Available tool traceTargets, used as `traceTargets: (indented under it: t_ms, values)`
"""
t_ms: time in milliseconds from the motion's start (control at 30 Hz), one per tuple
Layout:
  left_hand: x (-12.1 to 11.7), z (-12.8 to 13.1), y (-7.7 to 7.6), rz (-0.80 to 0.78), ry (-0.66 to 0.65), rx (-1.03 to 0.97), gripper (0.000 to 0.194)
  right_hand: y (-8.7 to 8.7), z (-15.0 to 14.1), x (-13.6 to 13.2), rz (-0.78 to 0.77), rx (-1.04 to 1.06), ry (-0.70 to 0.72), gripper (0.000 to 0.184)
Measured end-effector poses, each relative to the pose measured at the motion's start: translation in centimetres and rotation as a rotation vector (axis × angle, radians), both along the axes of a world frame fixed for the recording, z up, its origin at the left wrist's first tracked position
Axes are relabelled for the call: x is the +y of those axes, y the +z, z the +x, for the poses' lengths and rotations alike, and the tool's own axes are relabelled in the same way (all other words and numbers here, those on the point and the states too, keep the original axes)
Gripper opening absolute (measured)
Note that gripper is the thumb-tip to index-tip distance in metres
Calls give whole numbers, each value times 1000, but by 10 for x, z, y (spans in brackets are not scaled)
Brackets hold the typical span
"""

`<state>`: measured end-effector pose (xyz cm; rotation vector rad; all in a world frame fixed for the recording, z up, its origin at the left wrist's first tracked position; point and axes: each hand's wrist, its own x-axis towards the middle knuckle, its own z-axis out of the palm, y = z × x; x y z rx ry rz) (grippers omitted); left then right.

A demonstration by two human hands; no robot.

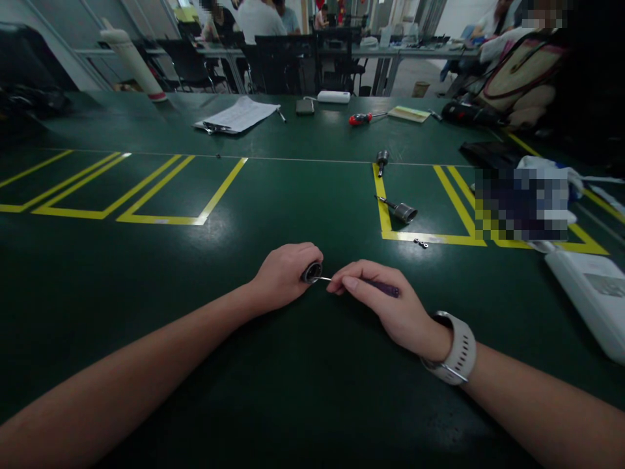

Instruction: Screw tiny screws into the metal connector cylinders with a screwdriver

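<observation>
My left hand (pixel 286 273) is closed around a dark round metal part (pixel 311 272), whose hollow end faces right. In my right hand (pixel 381 296) is a screwdriver (pixel 385 287) with a dark purple handle, gripped between thumb and fingers. Its thin shaft points left, and the tip reaches into the hollow end; what it touches inside is hidden. Beyond my right hand lie several small metal rings (pixel 420 243). A grey metal piece with a thin shaft (pixel 404 212) rests on the yellow tape, and a similar small metal piece (pixel 382 158) sits farther back.
Yellow tape (pixel 161 220) marks boxes on the green table (pixel 293 404). At the back are a clipboard with papers (pixel 239 116), a red screwdriver (pixel 361 119) and a white bottle (pixel 134 65). A white device (pixel 588 293) stands at the right edge. People sit beyond.
</observation>
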<state>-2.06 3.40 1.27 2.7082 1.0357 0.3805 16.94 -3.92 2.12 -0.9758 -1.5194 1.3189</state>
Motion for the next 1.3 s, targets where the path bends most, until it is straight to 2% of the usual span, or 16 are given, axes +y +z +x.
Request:
traceTargets:
  t_ms: [67,167,300,367,533,667,733,867,967,1067,1300]
  values:
    - [1,0,0,-4,-6,7,9,-2,1,0,19,50,-55,18]
    - [1,0,-1,10,-20,23,9,0,1,-2,100,-45,-136,18]
    - [0,1,0,73,-60,57,9,4,-2,-2,133,-148,-134,18]
    - [-1,2,1,106,-85,78,10,2,-1,0,67,-82,-133,18]
    - [-1,2,2,133,-109,74,12,-6,3,11,-245,280,-120,16]
    - [0,1,0,114,-105,57,14,-8,5,15,-377,385,-116,16]
    - [1,1,0,104,-101,55,14,-7,5,14,-349,368,-125,16]
    - [0,1,-1,116,-105,61,14,-5,4,10,-174,248,-126,16]
    - [-1,2,0,133,-107,81,13,-5,3,9,-98,144,-108,17]
    - [-1,3,1,138,-110,103,13,-6,4,10,-99,137,-87,17]
    - [-2,2,2,133,-117,98,14,-8,6,15,-210,251,-90,18]
